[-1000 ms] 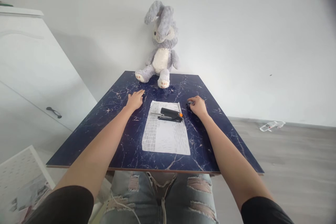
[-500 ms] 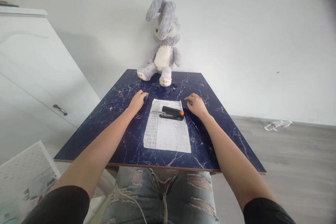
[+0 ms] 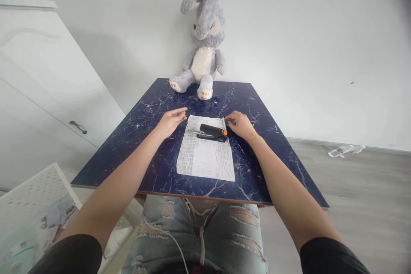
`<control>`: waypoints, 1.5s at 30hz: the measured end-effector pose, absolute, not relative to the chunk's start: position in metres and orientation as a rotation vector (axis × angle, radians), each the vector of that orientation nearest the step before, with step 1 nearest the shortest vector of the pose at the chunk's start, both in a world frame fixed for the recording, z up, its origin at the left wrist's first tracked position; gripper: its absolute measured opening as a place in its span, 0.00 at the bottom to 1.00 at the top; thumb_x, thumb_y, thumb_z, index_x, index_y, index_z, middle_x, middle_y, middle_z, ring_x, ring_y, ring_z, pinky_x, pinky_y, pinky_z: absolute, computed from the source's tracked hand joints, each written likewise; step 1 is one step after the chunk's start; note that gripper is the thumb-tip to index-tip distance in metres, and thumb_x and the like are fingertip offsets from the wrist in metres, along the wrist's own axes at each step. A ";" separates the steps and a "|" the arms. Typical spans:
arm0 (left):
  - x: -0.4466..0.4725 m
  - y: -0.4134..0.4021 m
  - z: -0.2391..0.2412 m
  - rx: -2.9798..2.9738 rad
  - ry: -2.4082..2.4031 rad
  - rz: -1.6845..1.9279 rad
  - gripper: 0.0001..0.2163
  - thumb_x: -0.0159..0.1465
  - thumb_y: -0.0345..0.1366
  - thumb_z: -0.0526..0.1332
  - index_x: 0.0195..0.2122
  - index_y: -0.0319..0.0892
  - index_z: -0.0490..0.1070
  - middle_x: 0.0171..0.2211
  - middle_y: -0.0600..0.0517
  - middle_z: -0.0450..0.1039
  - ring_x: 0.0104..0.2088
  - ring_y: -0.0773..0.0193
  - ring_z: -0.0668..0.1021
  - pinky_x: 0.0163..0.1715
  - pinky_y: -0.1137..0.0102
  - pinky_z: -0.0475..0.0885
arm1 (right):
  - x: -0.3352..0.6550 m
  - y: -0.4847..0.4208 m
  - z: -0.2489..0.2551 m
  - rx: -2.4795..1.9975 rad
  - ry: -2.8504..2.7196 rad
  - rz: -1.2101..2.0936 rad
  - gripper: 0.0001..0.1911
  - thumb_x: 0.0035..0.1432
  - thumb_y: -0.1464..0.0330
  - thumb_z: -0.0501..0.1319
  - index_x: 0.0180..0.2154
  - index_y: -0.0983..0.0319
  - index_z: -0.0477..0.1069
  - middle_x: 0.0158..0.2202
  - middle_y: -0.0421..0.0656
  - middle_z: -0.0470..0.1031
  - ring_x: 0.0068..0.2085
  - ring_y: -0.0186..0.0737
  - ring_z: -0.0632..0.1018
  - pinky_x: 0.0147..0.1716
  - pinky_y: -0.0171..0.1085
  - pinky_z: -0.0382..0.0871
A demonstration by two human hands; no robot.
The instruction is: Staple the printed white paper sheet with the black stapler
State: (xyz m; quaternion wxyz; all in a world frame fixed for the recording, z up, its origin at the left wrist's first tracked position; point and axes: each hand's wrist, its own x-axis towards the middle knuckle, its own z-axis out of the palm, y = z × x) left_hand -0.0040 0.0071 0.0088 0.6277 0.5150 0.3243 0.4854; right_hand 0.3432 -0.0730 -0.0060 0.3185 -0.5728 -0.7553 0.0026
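A black stapler with an orange tip lies across the far end of a printed paper sheet on the dark blue marble table. My left hand hovers just left of the sheet's far corner, fingers stretched out and slightly apart, holding nothing. My right hand is at the sheet's far right corner beside the stapler's orange end, fingers curled together in a pinch; what they hold, if anything, is too small to make out.
A grey plush rabbit sits at the table's far edge against the white wall. A white cabinet stands to the left. A white pegboard with papers lies low left. A clear plastic bottle lies on the floor right.
Both hands have drawn inward toward the sheet's far corners. The left hand lifted off the table and its fingers spread. The camera view tilted slightly.
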 end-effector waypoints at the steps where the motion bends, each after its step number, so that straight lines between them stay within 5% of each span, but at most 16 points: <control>1: -0.007 0.008 0.009 1.227 0.731 1.125 0.13 0.60 0.30 0.73 0.47 0.40 0.83 0.40 0.47 0.80 0.38 0.66 0.82 0.53 0.62 0.79 | 0.343 -0.074 -0.005 -1.506 -1.993 0.005 0.16 0.60 0.75 0.58 0.43 0.62 0.84 0.39 0.47 0.79 0.37 0.43 0.78 0.44 0.42 0.75; 5: -0.013 0.007 0.013 1.452 0.753 1.213 0.17 0.62 0.43 0.74 0.48 0.38 0.81 0.39 0.45 0.82 0.33 0.63 0.83 0.46 0.60 0.81 | 0.342 -0.075 -0.003 -1.521 -2.010 0.011 0.17 0.60 0.75 0.58 0.43 0.63 0.84 0.38 0.47 0.79 0.36 0.43 0.78 0.43 0.42 0.74; 8: -0.007 -0.003 0.016 1.646 0.798 1.254 0.18 0.63 0.47 0.73 0.46 0.39 0.81 0.41 0.41 0.84 0.39 0.56 0.86 0.48 0.57 0.81 | 0.341 -0.076 -0.002 -1.530 -2.022 0.023 0.17 0.59 0.75 0.58 0.44 0.63 0.84 0.39 0.47 0.80 0.36 0.43 0.78 0.43 0.42 0.74; 14: 0.004 -0.021 0.018 1.884 0.789 0.955 0.13 0.57 0.40 0.77 0.40 0.42 0.85 0.41 0.43 0.85 0.42 0.49 0.87 0.54 0.53 0.81 | 0.338 -0.077 -0.002 -1.472 -2.082 0.092 0.17 0.59 0.76 0.57 0.43 0.64 0.84 0.40 0.48 0.80 0.35 0.42 0.78 0.44 0.41 0.73; 22: 0.007 -0.020 0.013 2.077 0.686 0.694 0.11 0.59 0.38 0.75 0.42 0.41 0.85 0.41 0.46 0.86 0.43 0.54 0.87 0.53 0.59 0.81 | 0.339 -0.074 -0.006 -1.437 -2.135 0.127 0.17 0.57 0.76 0.59 0.43 0.63 0.84 0.40 0.48 0.81 0.36 0.44 0.78 0.44 0.42 0.73; 45: 0.020 -0.023 0.007 2.179 0.683 0.697 0.08 0.60 0.34 0.73 0.40 0.40 0.84 0.37 0.47 0.85 0.37 0.60 0.85 0.44 0.66 0.79 | 0.341 -0.071 -0.011 -1.411 -2.121 0.194 0.21 0.57 0.77 0.59 0.47 0.61 0.84 0.46 0.48 0.78 0.35 0.43 0.77 0.44 0.44 0.75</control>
